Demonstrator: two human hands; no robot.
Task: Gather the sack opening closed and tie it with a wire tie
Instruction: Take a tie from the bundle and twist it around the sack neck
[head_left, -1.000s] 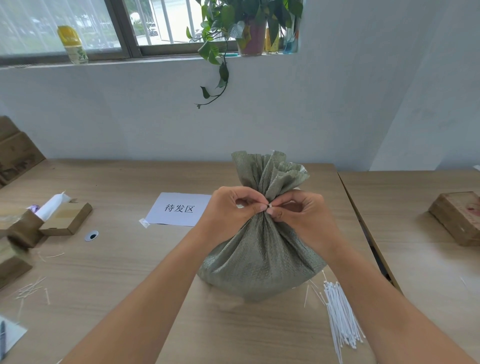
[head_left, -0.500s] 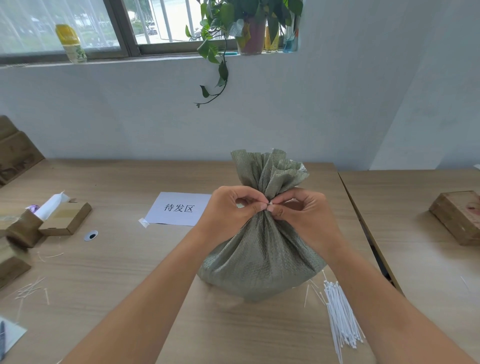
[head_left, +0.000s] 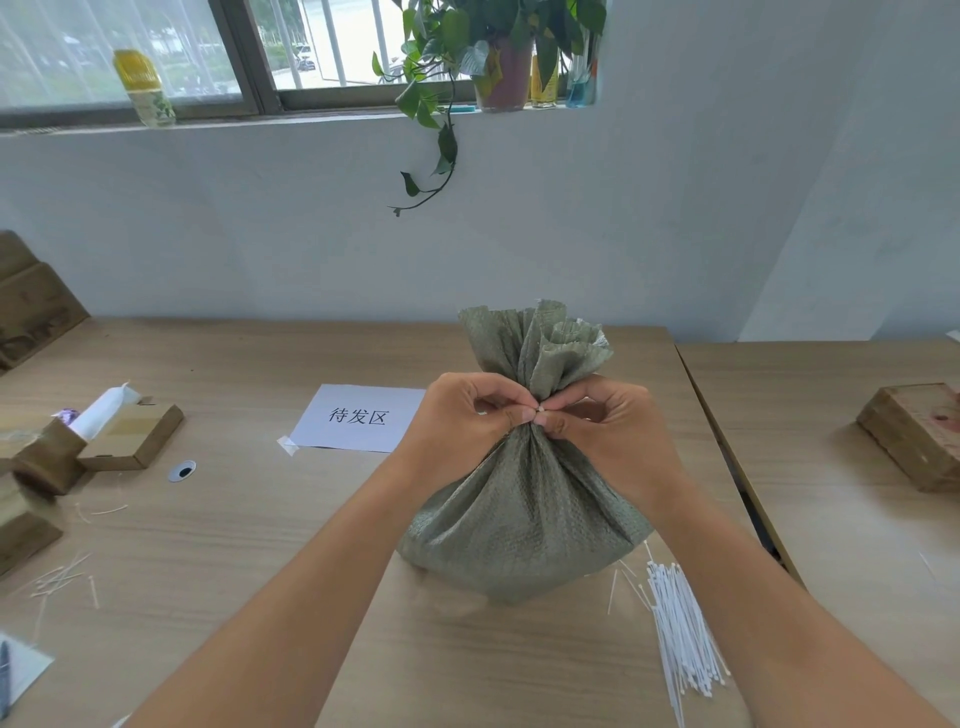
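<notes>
The green sack (head_left: 524, 509) stands on the counter (head_left: 260, 545), its neck already bunched between both hands. The left hand (head_left: 467, 415) and right hand (head_left: 608, 421) meet thumb to thumb, pinched on a small white wire tie (head_left: 540, 409) at the neck. Gathering looks done; fastening seems unfinished. Spare ties (head_left: 680, 634) lie below the right hand

Both bare forearms reach forward from the lower corners and converge at the middle. The left hand (head_left: 460, 415) and right hand (head_left: 613, 423) meet fingertip to fingertip, knuckles raised, fingers curled inward. Each thumb and forefinger pinch together at the same small spot, wrists slightly bent.
</notes>
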